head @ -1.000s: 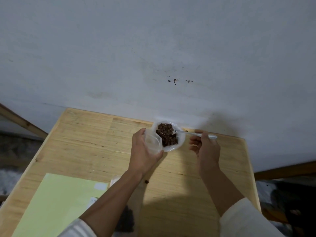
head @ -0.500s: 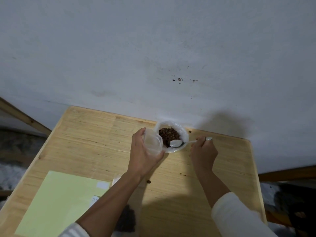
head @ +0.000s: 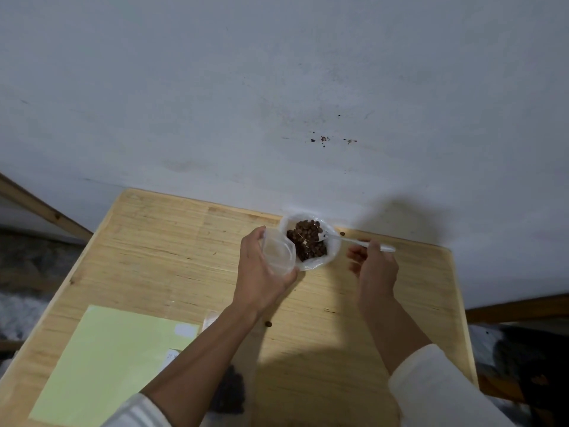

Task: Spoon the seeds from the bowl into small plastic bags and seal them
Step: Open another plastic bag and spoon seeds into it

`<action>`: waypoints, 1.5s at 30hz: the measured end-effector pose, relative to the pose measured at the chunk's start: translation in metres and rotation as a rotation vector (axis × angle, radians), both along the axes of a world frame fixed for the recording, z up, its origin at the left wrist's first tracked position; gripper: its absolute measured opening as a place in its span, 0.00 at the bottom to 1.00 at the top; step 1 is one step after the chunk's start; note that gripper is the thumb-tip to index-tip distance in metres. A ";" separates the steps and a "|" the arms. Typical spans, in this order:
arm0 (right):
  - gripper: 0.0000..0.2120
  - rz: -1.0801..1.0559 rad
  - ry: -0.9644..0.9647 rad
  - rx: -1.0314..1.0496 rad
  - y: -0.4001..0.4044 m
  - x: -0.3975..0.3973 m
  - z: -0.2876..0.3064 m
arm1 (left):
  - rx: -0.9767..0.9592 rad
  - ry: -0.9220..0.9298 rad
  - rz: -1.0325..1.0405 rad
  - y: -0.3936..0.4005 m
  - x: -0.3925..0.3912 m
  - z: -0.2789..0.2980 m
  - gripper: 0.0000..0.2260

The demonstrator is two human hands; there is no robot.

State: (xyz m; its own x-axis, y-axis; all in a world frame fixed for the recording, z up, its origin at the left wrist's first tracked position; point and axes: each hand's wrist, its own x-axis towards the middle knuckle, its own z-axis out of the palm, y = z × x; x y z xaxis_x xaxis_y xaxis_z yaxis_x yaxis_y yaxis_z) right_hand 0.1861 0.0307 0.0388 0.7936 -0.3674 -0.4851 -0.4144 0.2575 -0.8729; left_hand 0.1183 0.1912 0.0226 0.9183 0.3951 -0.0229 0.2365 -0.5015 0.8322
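Hands work at the far edge of the wooden table (head: 160,260). The left hand (head: 261,272) curls its fingers around a small clear plastic bag (head: 278,252), holding it upright with its mouth open, just left of the bowl (head: 334,241) and touching its near-left side. The right hand (head: 374,266) pinches the handle of a white plastic spoon (head: 354,241) between thumb and fingers; the handle runs from the hand leftward, and the spoon's head lies inside the bowl at its right edge, against the dark brown seeds (head: 308,238).

Half a second ago the spoon's head sat lower, at the near rim of the bowl, with the right hand closer to it; now the right hand is further right and the spoon head has gone to the bowl's right side among the seeds. The left hand and bag keep the same place beside the bowl.

The bowl, white and lined with thin plastic, stands at the table's far edge close to the grey wall (head: 277,87). 1 loose seed (head: 342,233) lies on the table just right of the bowl, and another (head: 268,324) lies nearer, beside the left forearm. A pale green sheet (head: 107,359) covers the near-left part of the table. A dark heap (head: 231,392), partly hidden under the left forearm, sits near the table's near edge; what it is cannot be told.
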 end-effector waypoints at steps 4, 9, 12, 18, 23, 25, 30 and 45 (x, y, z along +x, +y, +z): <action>0.14 0.187 -0.207 -0.076 0.006 -0.012 0.037 | 0.019 0.001 -0.003 -0.002 0.003 -0.002 0.45; 0.12 0.373 -0.534 -0.438 0.016 -0.027 0.053 | 0.015 0.003 -0.008 -0.004 0.004 -0.003 0.45; 0.12 0.239 -0.501 -0.628 0.012 -0.017 0.043 | 0.021 -0.009 0.003 -0.002 0.003 -0.002 0.45; 0.15 0.235 -0.069 -0.879 0.009 -0.001 -0.015 | -0.020 -0.020 0.022 0.000 -0.001 -0.003 0.44; 0.17 0.117 0.129 -0.382 0.021 0.004 -0.043 | -0.028 -0.017 0.017 -0.001 -0.001 0.000 0.45; 0.14 0.047 0.153 -0.145 0.021 0.006 -0.041 | -0.030 -0.017 0.015 -0.001 -0.001 0.000 0.45; 0.12 -0.035 0.130 0.047 0.006 0.004 -0.024 | -0.024 -0.008 0.006 -0.001 0.000 0.001 0.45; 0.08 0.648 -0.645 -0.589 -0.007 -0.032 0.060 | -0.027 -0.059 -0.015 -0.009 0.005 0.004 0.44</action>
State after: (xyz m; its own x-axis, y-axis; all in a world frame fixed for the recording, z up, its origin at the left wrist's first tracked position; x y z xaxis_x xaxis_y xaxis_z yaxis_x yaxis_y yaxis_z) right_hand 0.1537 0.0235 0.0984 0.9626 0.1741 0.2077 0.2598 -0.3750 -0.8899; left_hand 0.1235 0.1824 0.0265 0.9244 0.3809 0.0208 0.1791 -0.4815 0.8580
